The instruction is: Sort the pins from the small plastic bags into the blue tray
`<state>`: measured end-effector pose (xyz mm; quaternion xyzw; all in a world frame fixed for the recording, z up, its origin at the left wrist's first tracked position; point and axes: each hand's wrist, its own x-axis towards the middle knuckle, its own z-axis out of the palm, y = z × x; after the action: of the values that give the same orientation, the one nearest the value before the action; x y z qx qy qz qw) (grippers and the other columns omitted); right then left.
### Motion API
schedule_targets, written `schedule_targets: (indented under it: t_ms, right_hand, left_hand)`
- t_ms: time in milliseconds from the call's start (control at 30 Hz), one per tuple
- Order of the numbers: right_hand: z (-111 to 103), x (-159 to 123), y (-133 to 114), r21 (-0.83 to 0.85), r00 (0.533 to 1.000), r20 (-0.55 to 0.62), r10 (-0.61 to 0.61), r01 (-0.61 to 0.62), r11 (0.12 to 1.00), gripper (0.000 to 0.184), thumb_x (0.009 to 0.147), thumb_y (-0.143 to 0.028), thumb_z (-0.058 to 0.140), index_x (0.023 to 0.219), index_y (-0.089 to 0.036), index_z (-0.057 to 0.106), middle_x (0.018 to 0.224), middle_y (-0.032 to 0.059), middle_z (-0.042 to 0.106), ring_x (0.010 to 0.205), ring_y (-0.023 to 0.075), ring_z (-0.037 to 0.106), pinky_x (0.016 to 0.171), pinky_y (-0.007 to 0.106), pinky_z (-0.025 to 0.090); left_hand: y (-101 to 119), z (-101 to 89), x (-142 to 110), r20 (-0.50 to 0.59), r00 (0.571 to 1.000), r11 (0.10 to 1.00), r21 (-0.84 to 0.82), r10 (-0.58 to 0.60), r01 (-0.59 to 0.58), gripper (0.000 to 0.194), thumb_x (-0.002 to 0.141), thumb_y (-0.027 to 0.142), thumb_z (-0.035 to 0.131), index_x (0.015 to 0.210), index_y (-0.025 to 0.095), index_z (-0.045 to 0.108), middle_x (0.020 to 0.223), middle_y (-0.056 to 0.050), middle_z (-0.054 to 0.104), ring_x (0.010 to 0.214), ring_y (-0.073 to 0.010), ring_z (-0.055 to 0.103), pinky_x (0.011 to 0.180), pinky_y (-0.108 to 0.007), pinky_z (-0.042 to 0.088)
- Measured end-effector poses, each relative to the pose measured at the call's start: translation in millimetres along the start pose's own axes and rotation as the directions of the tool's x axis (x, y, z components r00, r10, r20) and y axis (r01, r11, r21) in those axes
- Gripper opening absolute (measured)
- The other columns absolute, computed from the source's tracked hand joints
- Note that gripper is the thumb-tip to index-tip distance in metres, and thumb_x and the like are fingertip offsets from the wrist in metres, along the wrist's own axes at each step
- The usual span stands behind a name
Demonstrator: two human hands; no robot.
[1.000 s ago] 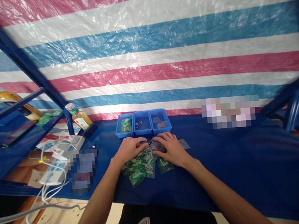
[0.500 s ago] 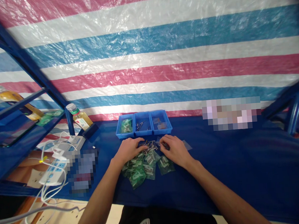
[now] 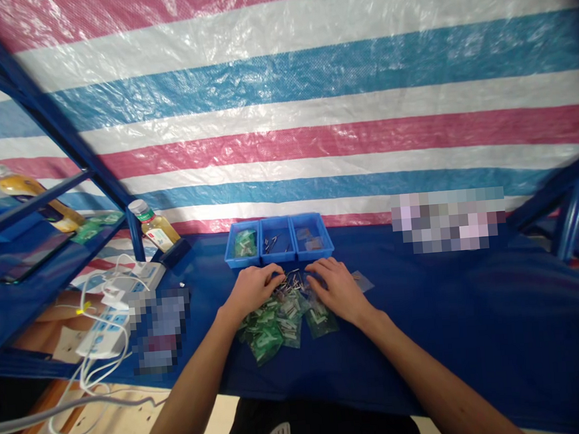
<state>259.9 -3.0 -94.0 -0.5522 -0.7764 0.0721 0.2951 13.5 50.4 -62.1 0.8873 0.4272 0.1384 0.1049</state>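
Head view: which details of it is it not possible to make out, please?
In the head view:
What the left hand may hold: its back hides the palm.
What the right hand may hold: hidden likewise.
Count of metal pins: too small, overlapping.
Thing by the striped sheet: pixelated.
Black shirt's lettering: cut by bottom edge.

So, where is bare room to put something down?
Free: the table between right forearm and right frame post; also between green packets and near edge. Crowded: metal pins between left hand and right hand; far left: power strip, cables.
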Motion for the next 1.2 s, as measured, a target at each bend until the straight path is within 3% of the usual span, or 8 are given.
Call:
schedule_targets:
  t_ms: [100,233,467,633,767,967,1200]
  right_hand:
    - [3.9,0.3,2.0,-0.018,0.996,0.042,-0.074,0.074,0.997,0.034,0.105,-0.025,0.047,0.136,-0.023,0.061,0.131,0.0099,0.067,0.119,0.0268,0.055,0.094,0.041,0.041]
    - [7.1,0.2,1.8,-0.043,0.983,0.102,-0.150,0.155,0.987,0.040,0.107,-0.024,0.043,0.144,-0.022,0.056,0.140,0.0105,0.064,0.125,0.0275,0.051,0.100,0.044,0.042]
    - [10.5,0.3,2.3,-0.040,0.985,0.117,-0.124,0.129,0.991,0.032,0.106,-0.027,0.047,0.131,-0.021,0.066,0.129,0.0107,0.070,0.116,0.0268,0.055,0.097,0.042,0.043]
    - [8.7,7.6,-1.8,-0.094,0.988,0.144,-0.061,0.075,0.993,0.036,0.107,-0.026,0.045,0.138,-0.021,0.061,0.127,0.0109,0.070,0.115,0.0268,0.056,0.097,0.041,0.041]
    - [7.7,23.1,-8.9,-0.215,0.969,0.241,-0.060,0.114,0.970,0.044,0.106,-0.018,0.040,0.147,-0.022,0.055,0.121,0.0126,0.070,0.113,0.0266,0.060,0.098,0.039,0.040]
    - [14.6,49.0,-18.5,-0.274,0.922,0.370,-0.112,0.223,0.936,0.035,0.102,-0.013,0.046,0.131,-0.021,0.064,0.109,0.0111,0.073,0.096,0.0233,0.069,0.088,0.033,0.043]
    - [19.3,52.0,-18.3,-0.310,0.931,0.349,-0.107,0.222,0.925,0.021,0.101,-0.012,0.047,0.110,-0.019,0.065,0.105,0.0116,0.073,0.091,0.0232,0.070,0.079,0.030,0.046]
  left_hand:
    - [-1.3,3.8,0.8,-0.024,0.997,0.996,0.057,-0.073,0.074,0.027,0.102,0.040,0.054,0.118,0.029,0.072,0.081,0.000,0.076,0.074,-0.0179,0.069,0.068,-0.024,0.042]
    - [-2.8,6.6,1.1,-0.016,0.994,0.991,0.078,-0.108,0.109,0.028,0.101,0.041,0.055,0.121,0.031,0.073,0.091,-0.002,0.078,0.081,-0.0201,0.072,0.073,-0.025,0.046]
    - [-2.1,10.4,0.8,0.012,0.993,0.988,0.102,-0.117,0.115,0.029,0.102,0.043,0.052,0.119,0.033,0.073,0.103,-0.002,0.079,0.090,-0.0217,0.073,0.078,-0.027,0.050]
    - [-2.1,13.1,1.5,0.027,0.991,0.984,0.120,-0.132,0.128,0.032,0.103,0.045,0.050,0.124,0.033,0.071,0.105,-0.003,0.079,0.093,-0.0223,0.073,0.082,-0.028,0.051]
    - [-1.3,12.5,1.8,0.041,0.991,0.984,0.134,-0.128,0.122,0.032,0.103,0.045,0.049,0.125,0.034,0.071,0.105,-0.003,0.079,0.092,-0.0229,0.073,0.082,-0.029,0.051]
    - [-0.6,8.1,0.7,0.061,0.989,0.984,0.124,-0.136,0.127,0.032,0.104,0.043,0.047,0.119,0.033,0.074,0.103,-0.003,0.079,0.091,-0.0211,0.073,0.081,-0.026,0.050]
    - [-1.6,9.2,-0.5,0.023,0.995,0.991,0.091,-0.097,0.095,0.028,0.102,0.039,0.051,0.114,0.031,0.075,0.098,-0.004,0.079,0.086,-0.0213,0.072,0.077,-0.027,0.049]
